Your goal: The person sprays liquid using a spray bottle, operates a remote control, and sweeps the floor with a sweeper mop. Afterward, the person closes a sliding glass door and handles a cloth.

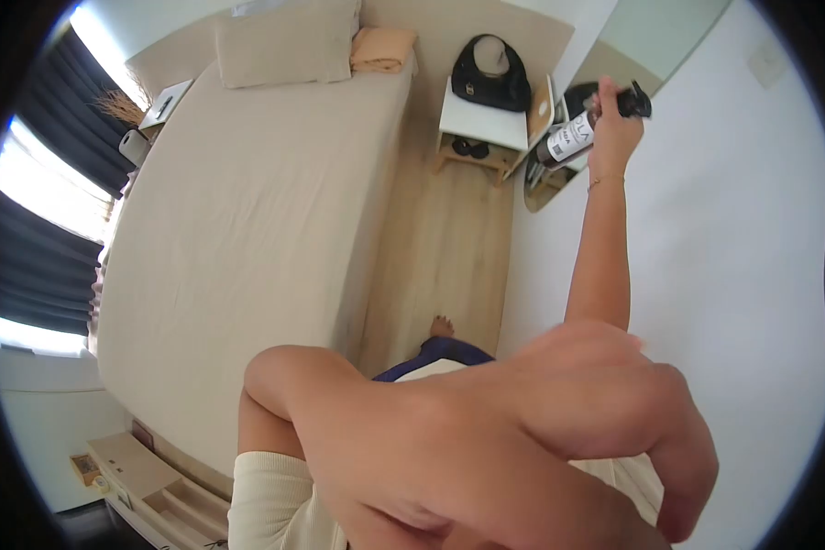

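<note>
My right hand point(620, 136), on an outstretched arm, grips a dark pump bottle point(570, 140) by its neck, near the black pump top. The bottle lies tilted, with its white label facing up and its base toward the lower left. A thin bracelet circles that wrist. Close to the camera, bare arms cross and overlap. A blurred part that looks like my left hand point(588, 353) rests by the base of the outstretched forearm; its fingers are too smeared to read. A cream sleeve covers the upper arm on the left.
A bed point(238, 211) with a pillow point(284, 46) and folded orange cloth point(382, 49) fills the left. A black handbag point(491, 84) sits on a white bedside table point(482, 124). A mirror point(545, 188) leans at the white wall point(733, 247). One bare foot point(442, 326) is on the wooden floor point(435, 238).
</note>
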The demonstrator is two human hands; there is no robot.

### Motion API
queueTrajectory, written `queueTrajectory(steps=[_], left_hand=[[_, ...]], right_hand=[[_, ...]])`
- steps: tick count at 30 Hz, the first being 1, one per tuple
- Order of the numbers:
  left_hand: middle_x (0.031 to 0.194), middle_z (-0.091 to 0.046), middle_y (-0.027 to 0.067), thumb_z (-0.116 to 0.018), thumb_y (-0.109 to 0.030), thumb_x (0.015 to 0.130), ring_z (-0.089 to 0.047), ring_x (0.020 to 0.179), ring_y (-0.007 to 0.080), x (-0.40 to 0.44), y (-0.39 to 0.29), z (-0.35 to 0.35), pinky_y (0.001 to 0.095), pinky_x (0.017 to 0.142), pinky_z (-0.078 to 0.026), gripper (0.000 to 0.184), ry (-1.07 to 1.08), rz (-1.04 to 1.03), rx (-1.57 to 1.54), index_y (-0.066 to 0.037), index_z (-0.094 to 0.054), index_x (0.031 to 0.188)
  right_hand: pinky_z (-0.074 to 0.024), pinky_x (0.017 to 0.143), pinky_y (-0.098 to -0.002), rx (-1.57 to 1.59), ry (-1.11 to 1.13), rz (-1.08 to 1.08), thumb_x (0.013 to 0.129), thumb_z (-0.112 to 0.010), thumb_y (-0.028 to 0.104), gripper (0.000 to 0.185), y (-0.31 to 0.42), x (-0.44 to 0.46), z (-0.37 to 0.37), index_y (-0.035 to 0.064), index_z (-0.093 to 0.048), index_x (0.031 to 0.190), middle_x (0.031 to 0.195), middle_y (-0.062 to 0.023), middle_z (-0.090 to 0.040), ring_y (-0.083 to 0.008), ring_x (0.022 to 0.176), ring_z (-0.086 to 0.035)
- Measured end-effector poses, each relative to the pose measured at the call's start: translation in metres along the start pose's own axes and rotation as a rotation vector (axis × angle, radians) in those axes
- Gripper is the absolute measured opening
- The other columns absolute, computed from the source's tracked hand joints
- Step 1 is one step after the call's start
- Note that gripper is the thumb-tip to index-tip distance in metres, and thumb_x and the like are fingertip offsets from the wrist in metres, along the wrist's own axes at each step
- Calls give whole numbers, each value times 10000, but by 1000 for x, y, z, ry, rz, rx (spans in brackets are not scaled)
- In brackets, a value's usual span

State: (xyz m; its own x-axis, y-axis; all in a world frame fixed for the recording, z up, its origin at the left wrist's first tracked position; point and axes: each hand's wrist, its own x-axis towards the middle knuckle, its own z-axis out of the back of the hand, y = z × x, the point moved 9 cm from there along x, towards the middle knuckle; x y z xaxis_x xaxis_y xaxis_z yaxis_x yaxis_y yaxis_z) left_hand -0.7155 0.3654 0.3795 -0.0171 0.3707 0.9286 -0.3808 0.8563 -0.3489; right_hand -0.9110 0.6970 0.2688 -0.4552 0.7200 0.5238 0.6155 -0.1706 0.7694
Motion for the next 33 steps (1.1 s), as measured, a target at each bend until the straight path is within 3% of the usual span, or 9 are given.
queueTrajectory(steps=[2, 8, 11, 15, 19, 20, 25, 28, 33], left_hand=[[880, -509, 84, -445, -200, 879, -481, 835, 192, 15, 34, 15, 365, 896, -337, 149, 9, -3, -15, -64, -502, 863], [849, -505, 75, -435, -222, 886, -480, 819, 187, 26, 122, 57, 369, 914, -328, 175, -35, 45, -49, -72, -499, 821], [833, -503, 70, -431, -233, 890, -480, 811, 184, 26, 147, 92, 371, 923, -324, 192, -63, 62, -24, -77, -497, 800], [811, -501, 64, -424, -248, 895, -479, 801, 180, 22, 157, 135, 374, 935, -318, 218, -60, 60, -14, -82, -495, 773], [790, -498, 57, -418, -263, 900, -479, 790, 177, 20, 161, 188, 376, 947, -312, 245, -89, 12, -12, -88, -493, 745], [785, -498, 56, -417, -267, 901, -479, 788, 176, 22, 161, 203, 377, 950, -310, 252, -90, 4, 5, -90, -493, 738], [758, -494, 48, -409, -285, 907, -478, 775, 171, 19, 151, 278, 380, 965, -303, 289, -142, 34, 144, -97, -490, 703], [742, -493, 43, -404, -296, 910, -477, 767, 168, 16, 142, 314, 382, 974, -298, 312, -197, 58, 256, -101, -488, 682], [716, -489, 35, -397, -315, 917, -477, 754, 163, -7, 126, 376, 385, 989, -291, 351, -418, 163, 527, -109, -486, 647]], right_hand=[[-367, 450, -200, -125, -106, -170, 726, -717, 188, 243, -32, 43, 4, 27, -541, 772, 679, -15, -526, -74, 536, -464], [-402, 443, -233, -56, -32, 106, 724, -717, 198, 274, -49, 121, -28, -5, -533, 733, 618, -42, -543, -101, 498, -487], [-425, 470, -235, -95, -105, -95, 725, -714, 163, 228, -88, 182, -44, 18, -541, 759, 671, -40, -552, -111, 540, -512], [-459, 541, -256, 36, -11, 125, 710, -724, 137, 218, -74, 289, -97, 21, -540, 691, 705, -66, -575, -122, 584, -546], [-456, 717, -250, -162, -26, 48, 775, -653, 152, 243, -62, 413, -141, 3, -571, 948, 912, -108, -600, -165, 843, -573], [-453, 681, -265, -188, -61, 59, 772, -650, 175, 247, -49, 429, -151, 6, -570, 933, 884, -103, -595, -169, 797, -565], [-437, 500, -342, -209, -84, 277, 762, -632, 289, 296, 10, 431, -232, 19, -563, 860, 747, -75, -569, -187, 568, -524], [-428, 528, -341, -276, 1, 460, 793, -597, 262, 251, 19, 421, -323, 15, -560, 775, 730, -65, -559, -189, 585, -514], [-437, 620, -312, -103, 251, 213, 834, -549, 262, 244, -38, 425, -469, 18, -554, 850, 749, -54, -561, -164, 716, -539]])
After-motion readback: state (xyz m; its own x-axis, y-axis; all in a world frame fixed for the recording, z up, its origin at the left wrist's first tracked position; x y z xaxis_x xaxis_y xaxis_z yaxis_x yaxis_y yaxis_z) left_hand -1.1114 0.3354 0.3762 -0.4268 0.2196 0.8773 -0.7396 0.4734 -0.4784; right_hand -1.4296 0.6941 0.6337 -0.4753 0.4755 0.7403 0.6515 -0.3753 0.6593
